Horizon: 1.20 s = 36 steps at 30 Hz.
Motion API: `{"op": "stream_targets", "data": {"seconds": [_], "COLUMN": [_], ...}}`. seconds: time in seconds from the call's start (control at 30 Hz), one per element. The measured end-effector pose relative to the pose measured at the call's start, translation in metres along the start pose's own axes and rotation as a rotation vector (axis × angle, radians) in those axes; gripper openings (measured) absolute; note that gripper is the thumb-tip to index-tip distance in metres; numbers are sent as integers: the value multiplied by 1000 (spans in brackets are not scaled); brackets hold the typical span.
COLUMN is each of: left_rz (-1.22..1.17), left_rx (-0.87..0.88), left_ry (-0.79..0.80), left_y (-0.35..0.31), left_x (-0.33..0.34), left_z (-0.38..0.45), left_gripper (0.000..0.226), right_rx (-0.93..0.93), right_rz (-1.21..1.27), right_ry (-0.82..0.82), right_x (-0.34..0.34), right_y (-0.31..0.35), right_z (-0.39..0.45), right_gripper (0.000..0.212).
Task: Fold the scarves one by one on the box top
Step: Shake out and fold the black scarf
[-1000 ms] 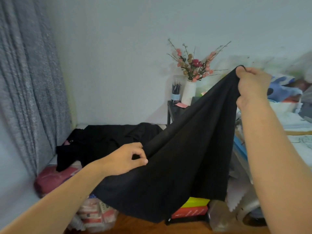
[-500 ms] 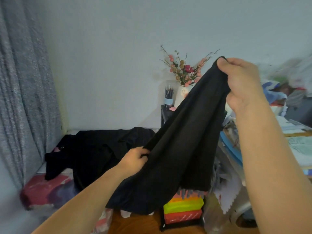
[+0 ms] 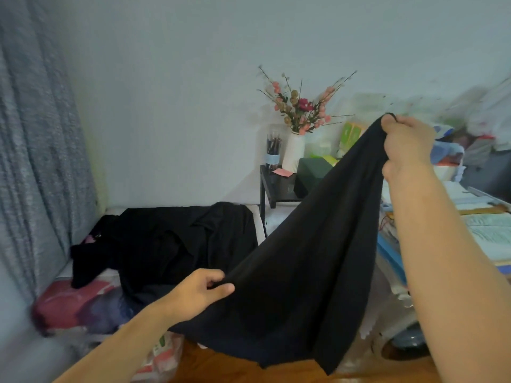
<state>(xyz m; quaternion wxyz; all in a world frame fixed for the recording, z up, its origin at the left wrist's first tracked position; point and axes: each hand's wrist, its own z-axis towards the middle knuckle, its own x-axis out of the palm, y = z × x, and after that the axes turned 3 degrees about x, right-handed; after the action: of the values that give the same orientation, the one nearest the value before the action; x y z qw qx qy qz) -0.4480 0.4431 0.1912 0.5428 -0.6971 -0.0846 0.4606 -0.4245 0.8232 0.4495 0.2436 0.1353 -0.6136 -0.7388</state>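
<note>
A black scarf (image 3: 301, 277) hangs in the air in front of me, stretched on a slant between both hands. My right hand (image 3: 406, 142) pinches its upper corner high at the right. My left hand (image 3: 201, 293) grips its edge lower down, near the middle. The scarf's loose bottom hem droops over the wooden floor. Behind it a heap of other black scarves (image 3: 171, 241) lies crumpled on the pale box top (image 3: 116, 210) against the wall.
A grey curtain (image 3: 36, 167) hangs at the left. A small black shelf (image 3: 272, 189) holds a white vase of flowers (image 3: 296, 150) and a pen cup. A cluttered desk with papers (image 3: 486, 230) stands at the right. Pink packages (image 3: 69, 302) lie below the box top.
Both hands have moved apart and spread the scarf wider. My right hand has gone right and a little lower; my left hand has dropped toward me.
</note>
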Motion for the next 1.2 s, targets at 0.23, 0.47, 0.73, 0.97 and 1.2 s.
{"op": "stream_targets", "data": {"seconds": [0.23,0.47,0.73,0.97,1.2], "left_rz": [-5,84,151,37,162], "left_rx": [-147,-258,-322,-232,23], "left_ry": [-142,-203,-337,-295,-169], "left_y": [24,50,44,0,-75], "left_x": [-13,-23,-24,-12,-3], "left_z": [-17,-38,-33,-23,-5], "left_gripper": [38,17,18,19,23], "right_rx": [25,176,235,233,-183], "right_rz": [-201,-416,-402,-118,-680], "right_ry": [-81,-49,-135,99,1405], "right_x": [5,-10,-17,-5,32], "right_y": [-62,-129,-141,-117,-126], "right_z": [1,-7,-17,-38,-186], "right_gripper": [7,20,13,13,54]}}
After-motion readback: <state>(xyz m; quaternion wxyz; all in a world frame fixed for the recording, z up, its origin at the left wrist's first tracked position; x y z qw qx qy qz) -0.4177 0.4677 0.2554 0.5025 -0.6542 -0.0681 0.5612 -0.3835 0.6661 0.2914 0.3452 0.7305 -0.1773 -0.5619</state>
